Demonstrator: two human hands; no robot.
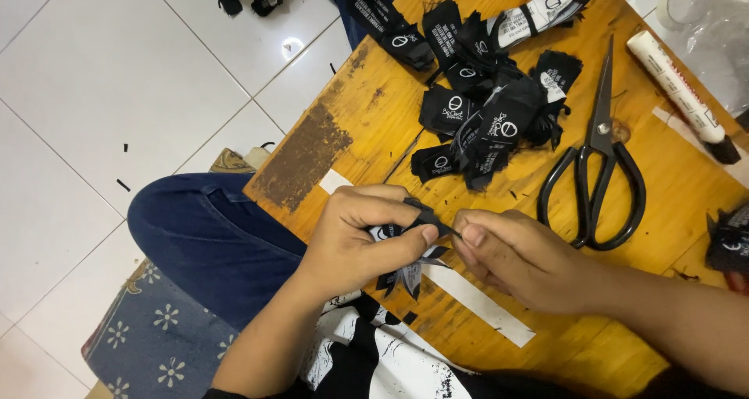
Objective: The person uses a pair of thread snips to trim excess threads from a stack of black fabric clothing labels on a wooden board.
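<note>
The left hand point(359, 235) covered most of the black label point(406, 247) it pinched, so its print could not be told. Right of the scissors point(597, 161), a dark bundle point(729, 239) was cut off by the frame's edge — likewise the clear plastic roll point(686, 1) above them.

head cam | looks steeply down, tilted | close over hands point(437, 247) | wooden table point(374, 126) fills right
</note>
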